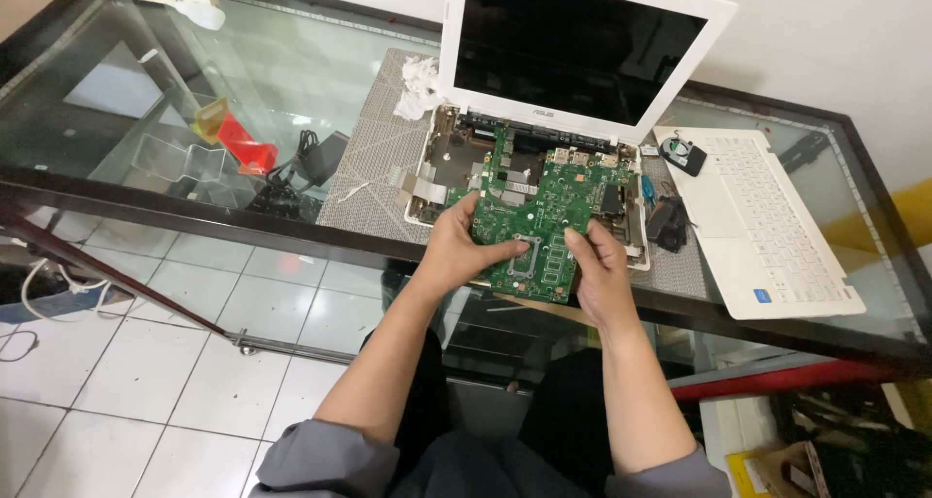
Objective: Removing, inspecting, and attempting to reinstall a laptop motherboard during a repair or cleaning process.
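A green circuit board (544, 202) is lifted above the opened white laptop base (432, 158), tilted toward me. My left hand (461, 246) grips the board's near left edge, thumb lying across its face. My right hand (600, 265) holds the near right edge, fingers curled on top. The laptop's white-framed dark screen (578, 47) stands upright behind. The base lies on a grey woven mat (374, 158) on the glass table (146, 100).
A detached white keyboard cover (767, 221) lies to the right, with a small fan (682, 153) and a black part (668, 221) beside it. A crumpled white tissue (419, 85) sits at the back left. Red and clear objects (238, 144) and a black cable adapter (311, 158) show further left.
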